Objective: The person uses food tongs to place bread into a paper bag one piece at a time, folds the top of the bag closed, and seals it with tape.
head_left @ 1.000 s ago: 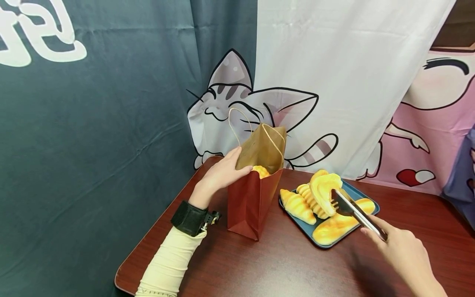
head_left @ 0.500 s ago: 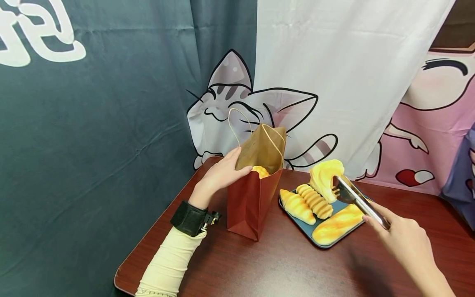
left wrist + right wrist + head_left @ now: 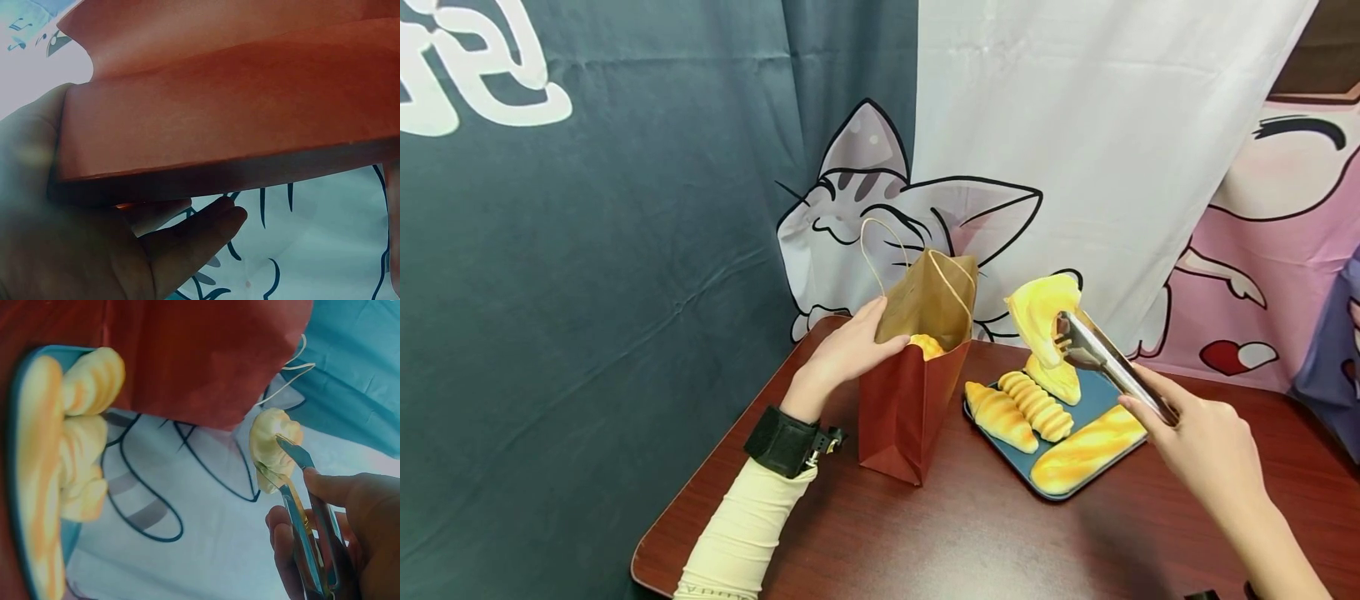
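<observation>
My right hand (image 3: 1206, 437) grips metal tongs (image 3: 1108, 358), whose ends pinch a yellow toy bread (image 3: 1037, 308) above the far side of a blue tray (image 3: 1022, 467). In the right wrist view the pinched bread (image 3: 272, 444) hangs beside the red bag. My left hand (image 3: 846, 346) holds the left edge of the red paper bag (image 3: 902, 417) at its mouth, thumb over the rim; in the left wrist view its fingers (image 3: 200, 240) stretch along the bag's side. A yellow bread (image 3: 927, 346) shows inside the upright bag.
On the tray lie a croissant (image 3: 1000, 415), a ridged roll (image 3: 1037, 407), a long loaf (image 3: 1086, 454) and another bread (image 3: 1054, 379). The wooden table (image 3: 970, 542) meets a printed curtain (image 3: 1105, 150) at the back. Twine handles (image 3: 951, 287) stand up from the bag.
The tongs have lifted the pinched bread off the tray, up and lately slightly left, uncovering another bread beneath. My right hand rose with them; the left hand and bag stayed put.
</observation>
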Demonstrator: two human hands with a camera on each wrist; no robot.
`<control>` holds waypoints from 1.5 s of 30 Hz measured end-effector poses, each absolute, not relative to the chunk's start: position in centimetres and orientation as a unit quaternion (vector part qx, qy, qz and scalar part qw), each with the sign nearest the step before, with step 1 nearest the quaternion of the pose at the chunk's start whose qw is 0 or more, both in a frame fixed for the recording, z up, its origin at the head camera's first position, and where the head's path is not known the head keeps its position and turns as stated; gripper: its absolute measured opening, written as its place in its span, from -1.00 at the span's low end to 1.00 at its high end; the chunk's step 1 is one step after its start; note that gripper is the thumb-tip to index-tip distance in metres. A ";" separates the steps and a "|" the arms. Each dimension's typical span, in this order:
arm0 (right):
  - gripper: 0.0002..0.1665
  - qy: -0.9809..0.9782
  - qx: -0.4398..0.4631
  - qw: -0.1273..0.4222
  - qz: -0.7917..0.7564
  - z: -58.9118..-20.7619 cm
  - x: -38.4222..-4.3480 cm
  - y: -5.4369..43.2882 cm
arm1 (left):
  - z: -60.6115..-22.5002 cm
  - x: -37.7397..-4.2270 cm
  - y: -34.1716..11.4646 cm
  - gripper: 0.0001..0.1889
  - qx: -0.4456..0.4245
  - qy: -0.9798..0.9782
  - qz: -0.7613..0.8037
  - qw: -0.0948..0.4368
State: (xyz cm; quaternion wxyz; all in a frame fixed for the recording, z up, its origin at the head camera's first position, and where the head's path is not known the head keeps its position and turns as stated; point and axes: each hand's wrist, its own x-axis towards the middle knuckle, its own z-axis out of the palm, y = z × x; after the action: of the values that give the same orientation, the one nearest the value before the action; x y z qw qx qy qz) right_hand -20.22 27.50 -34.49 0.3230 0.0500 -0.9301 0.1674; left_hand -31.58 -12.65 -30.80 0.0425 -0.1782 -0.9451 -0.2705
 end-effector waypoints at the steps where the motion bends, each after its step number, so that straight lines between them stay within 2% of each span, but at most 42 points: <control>1: -0.41 -0.929 0.053 0.326 0.167 -34.2 -20.3 27.3 | -30.8 -31.6 -12.7 -0.11 -0.179 -0.945 -0.271 0.043; 12: -0.43 -0.909 0.100 0.362 0.180 -32.1 -21.6 24.4 | -30.7 -31.5 -12.7 -0.11 -0.180 -0.944 -0.273 0.042; 35: -0.40 -0.895 0.155 0.376 0.186 -30.2 -23.4 18.8 | -30.6 -31.5 -12.6 -0.10 -0.173 -0.946 -0.271 0.029; 45: -0.43 -0.899 0.165 0.361 0.185 -30.2 -24.2 17.6 | -30.6 -31.5 -12.6 -0.10 -0.169 -0.947 -0.271 0.030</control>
State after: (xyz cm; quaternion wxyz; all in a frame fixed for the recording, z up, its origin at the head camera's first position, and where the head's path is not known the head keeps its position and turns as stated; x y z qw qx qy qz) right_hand -24.20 17.61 -30.25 0.3609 0.1649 -0.8992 0.1846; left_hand -31.51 -12.58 -30.64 0.0299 -0.1692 -0.9472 -0.2709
